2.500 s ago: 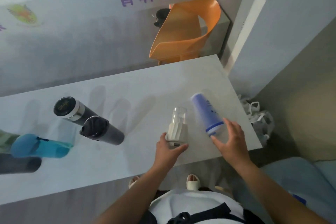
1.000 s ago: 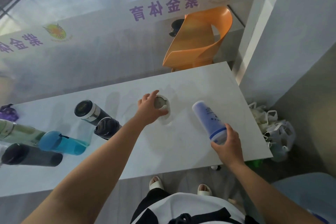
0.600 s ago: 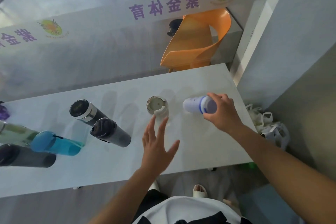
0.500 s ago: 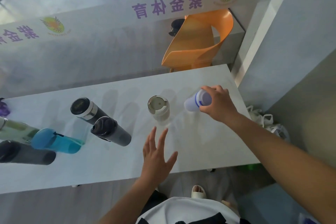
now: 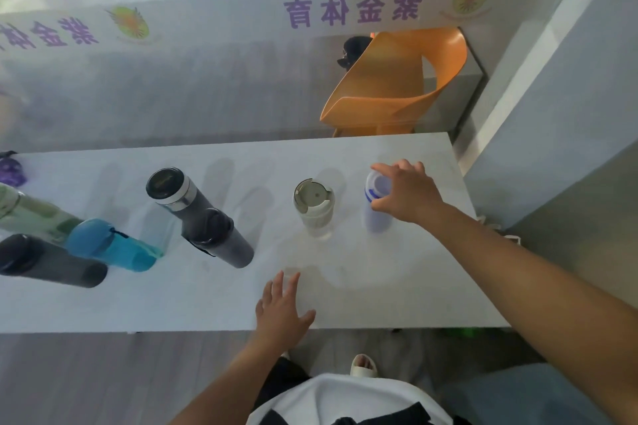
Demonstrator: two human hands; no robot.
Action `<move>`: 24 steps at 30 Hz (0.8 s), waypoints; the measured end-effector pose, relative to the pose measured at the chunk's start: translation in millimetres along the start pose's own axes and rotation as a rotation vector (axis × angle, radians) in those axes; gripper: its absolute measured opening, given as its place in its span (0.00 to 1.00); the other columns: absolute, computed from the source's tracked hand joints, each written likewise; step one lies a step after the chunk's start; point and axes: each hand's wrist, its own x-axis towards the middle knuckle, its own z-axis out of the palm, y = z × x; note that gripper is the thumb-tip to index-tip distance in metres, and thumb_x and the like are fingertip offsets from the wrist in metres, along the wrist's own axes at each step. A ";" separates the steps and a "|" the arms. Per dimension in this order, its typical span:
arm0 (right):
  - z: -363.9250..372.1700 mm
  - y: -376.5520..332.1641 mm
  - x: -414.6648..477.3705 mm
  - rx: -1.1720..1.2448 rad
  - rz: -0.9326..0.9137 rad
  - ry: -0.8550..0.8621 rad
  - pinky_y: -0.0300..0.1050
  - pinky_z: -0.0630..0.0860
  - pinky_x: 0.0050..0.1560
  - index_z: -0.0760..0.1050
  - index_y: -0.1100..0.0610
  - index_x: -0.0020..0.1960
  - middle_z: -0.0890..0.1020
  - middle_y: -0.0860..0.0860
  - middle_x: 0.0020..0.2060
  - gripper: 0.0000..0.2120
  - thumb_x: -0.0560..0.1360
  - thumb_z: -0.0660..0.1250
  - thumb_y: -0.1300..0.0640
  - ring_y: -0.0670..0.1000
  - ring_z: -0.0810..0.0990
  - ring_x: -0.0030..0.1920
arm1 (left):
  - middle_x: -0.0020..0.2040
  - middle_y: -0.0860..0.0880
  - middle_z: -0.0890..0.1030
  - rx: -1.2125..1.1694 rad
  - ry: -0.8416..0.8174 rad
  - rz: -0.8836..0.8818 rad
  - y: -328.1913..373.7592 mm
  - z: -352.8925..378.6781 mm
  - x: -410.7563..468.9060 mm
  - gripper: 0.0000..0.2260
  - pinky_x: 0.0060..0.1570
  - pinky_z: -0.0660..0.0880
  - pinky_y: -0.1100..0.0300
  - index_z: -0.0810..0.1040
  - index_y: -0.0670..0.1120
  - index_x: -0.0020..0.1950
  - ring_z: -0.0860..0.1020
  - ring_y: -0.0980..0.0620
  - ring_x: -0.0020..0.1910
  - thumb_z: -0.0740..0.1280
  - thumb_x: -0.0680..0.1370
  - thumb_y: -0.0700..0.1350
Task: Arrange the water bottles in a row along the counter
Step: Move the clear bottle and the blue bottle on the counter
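Note:
A blue-and-white bottle [image 5: 375,217] stands upright near the right end of the white counter [image 5: 397,286]. My right hand [image 5: 409,193] curls over its top, thumb and fingers around the cap. Just left of it stands a cream-lidded clear bottle [image 5: 314,209]. My left hand [image 5: 281,309] hovers flat near the front edge, fingers spread and holding nothing. Further left stand a black flask with a silver ring [image 5: 171,191], a dark grey bottle [image 5: 221,240], a blue bottle [image 5: 107,245], a black bottle [image 5: 45,260] and a green bottle [image 5: 31,214].
A glass partition with purple lettering [image 5: 352,10] runs behind the counter, with an orange chair [image 5: 397,90] beyond it. A grey wall [image 5: 552,114] closes the right side. A purple object [image 5: 10,171] sits at the far left edge. White bags [image 5: 497,229] lie on the floor at right.
My left hand set the cream-lidded bottle further back, let go and drew back to the front edge. My right hand carried the blue-and-white bottle back and stood it beside it.

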 end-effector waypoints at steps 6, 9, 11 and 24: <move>2.0 1.8 -12.1 0.103 0.017 0.012 0.53 0.73 0.58 0.59 0.45 0.75 0.71 0.55 0.65 0.35 0.71 0.70 0.45 0.58 0.70 0.62 | 0.80 0.50 0.47 0.000 -0.022 0.010 -3.2 -2.2 2.0 0.37 0.76 0.51 0.45 0.47 0.56 0.79 0.46 0.44 0.79 0.63 0.76 0.61; 0.3 -0.6 -14.8 0.117 0.025 0.025 0.54 0.73 0.59 0.59 0.46 0.75 0.70 0.55 0.67 0.36 0.72 0.70 0.46 0.59 0.70 0.63 | 0.80 0.50 0.49 -0.043 -0.021 0.010 -4.6 -8.3 3.2 0.37 0.75 0.55 0.44 0.49 0.56 0.79 0.49 0.45 0.79 0.64 0.76 0.60; -2.2 -2.7 -15.8 0.091 0.033 0.032 0.54 0.71 0.60 0.58 0.47 0.75 0.69 0.55 0.68 0.36 0.72 0.70 0.45 0.59 0.70 0.64 | 0.80 0.51 0.50 -0.080 -0.019 0.008 -6.9 -14.6 2.7 0.37 0.74 0.56 0.44 0.50 0.56 0.79 0.50 0.46 0.78 0.65 0.75 0.60; -6.1 -103.8 -56.3 0.270 -0.310 0.120 0.53 0.62 0.71 0.69 0.47 0.70 0.71 0.50 0.70 0.29 0.71 0.71 0.45 0.54 0.67 0.70 | 0.80 0.53 0.52 -0.381 0.125 -0.159 -62.2 -66.1 -57.7 0.34 0.75 0.57 0.44 0.52 0.60 0.78 0.53 0.48 0.78 0.65 0.76 0.62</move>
